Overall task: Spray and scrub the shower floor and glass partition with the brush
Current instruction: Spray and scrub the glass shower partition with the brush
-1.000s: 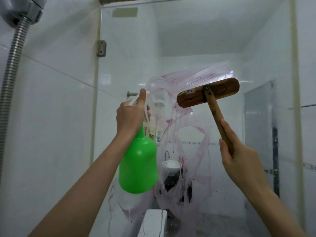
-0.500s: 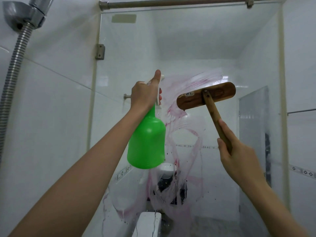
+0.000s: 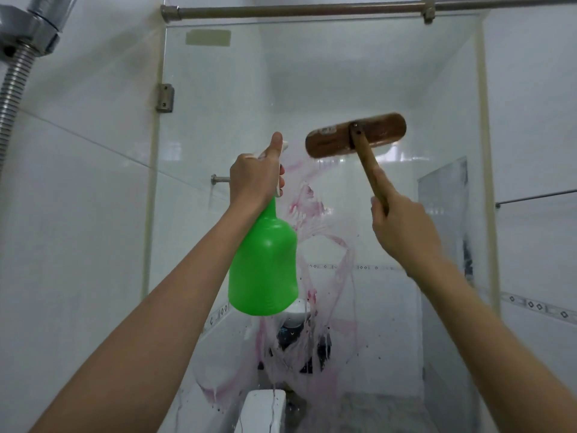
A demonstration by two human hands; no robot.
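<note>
Green plastic spray bottle (image 3: 263, 260) gripped in left hand (image 3: 254, 179); right hand (image 3: 401, 228) closed on wooden long-handled brush (image 3: 356, 139), head against pink-streaked glass partition (image 3: 312, 89). Scrubbing step; next likely sweeps upper clear glass.

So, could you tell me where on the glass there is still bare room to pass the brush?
The glass partition is bare above the brush, up to the top rail, and at right toward the frame. It is crowded with pink smears below the brush, beside the green spray bottle.

text: none legible | brush (image 3: 356, 135) sticker: unreadable
</note>
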